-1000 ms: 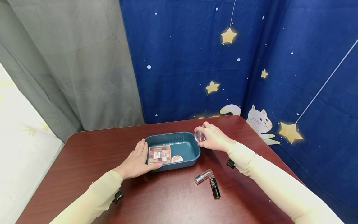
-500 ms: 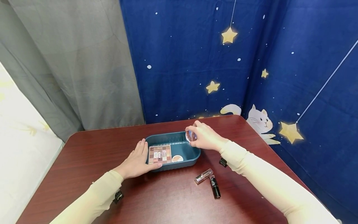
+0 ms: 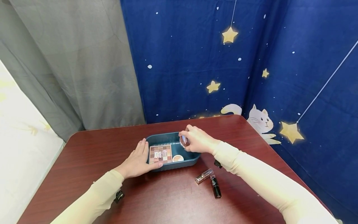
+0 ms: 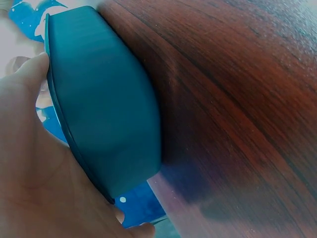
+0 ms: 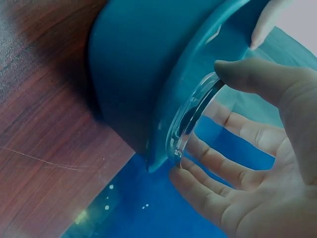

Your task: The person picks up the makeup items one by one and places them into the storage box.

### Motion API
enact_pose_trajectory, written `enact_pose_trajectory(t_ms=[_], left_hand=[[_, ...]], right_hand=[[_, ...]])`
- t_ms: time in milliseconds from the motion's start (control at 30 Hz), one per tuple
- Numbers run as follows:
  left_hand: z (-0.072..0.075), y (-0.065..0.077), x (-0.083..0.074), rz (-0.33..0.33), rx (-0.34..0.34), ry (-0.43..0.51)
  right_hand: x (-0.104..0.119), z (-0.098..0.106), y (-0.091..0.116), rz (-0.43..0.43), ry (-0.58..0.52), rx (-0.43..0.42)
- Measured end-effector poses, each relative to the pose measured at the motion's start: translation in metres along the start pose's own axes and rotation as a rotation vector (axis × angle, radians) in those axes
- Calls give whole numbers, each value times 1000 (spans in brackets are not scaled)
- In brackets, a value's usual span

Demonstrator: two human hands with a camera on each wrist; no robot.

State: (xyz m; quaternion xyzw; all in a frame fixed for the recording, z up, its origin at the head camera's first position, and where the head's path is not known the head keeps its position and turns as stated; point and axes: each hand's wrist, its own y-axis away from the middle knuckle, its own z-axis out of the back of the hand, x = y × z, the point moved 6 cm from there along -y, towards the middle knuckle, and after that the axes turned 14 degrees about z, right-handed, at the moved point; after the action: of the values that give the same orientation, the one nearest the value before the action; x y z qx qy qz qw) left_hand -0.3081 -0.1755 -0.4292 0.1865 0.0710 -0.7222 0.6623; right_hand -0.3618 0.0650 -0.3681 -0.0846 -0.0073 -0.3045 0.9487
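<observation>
A dark teal plastic bin stands on the table. Inside at its left lies an eyeshadow palette lettered "BACK", and beside that a small round white-rimmed pan. My right hand holds a round clear-lidded compact over the bin's right half, tilted on edge between thumb and fingertips; the right wrist view shows its thin side. At the bin's left end, my left hand rests against the rim with straight fingers, thumb along the front edge. The left wrist view shows the bin's outer wall.
On the red-brown table, in front of the bin, lie a clear and silver lipstick-like tube and a black tube, touching at their ends. A grey curtain and a blue starry curtain hang behind the table.
My right hand has moved left with the compact, from the bin's right rim to over its interior, and slightly lower. My left hand has stayed at the bin's left end.
</observation>
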Motion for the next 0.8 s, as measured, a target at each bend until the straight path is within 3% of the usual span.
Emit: enact_pose_trajectory(t_ms=[800], left_hand=[[0,4,-4,-2,-4,-7]], right_hand=[[7,-35,-9,113,63,145]])
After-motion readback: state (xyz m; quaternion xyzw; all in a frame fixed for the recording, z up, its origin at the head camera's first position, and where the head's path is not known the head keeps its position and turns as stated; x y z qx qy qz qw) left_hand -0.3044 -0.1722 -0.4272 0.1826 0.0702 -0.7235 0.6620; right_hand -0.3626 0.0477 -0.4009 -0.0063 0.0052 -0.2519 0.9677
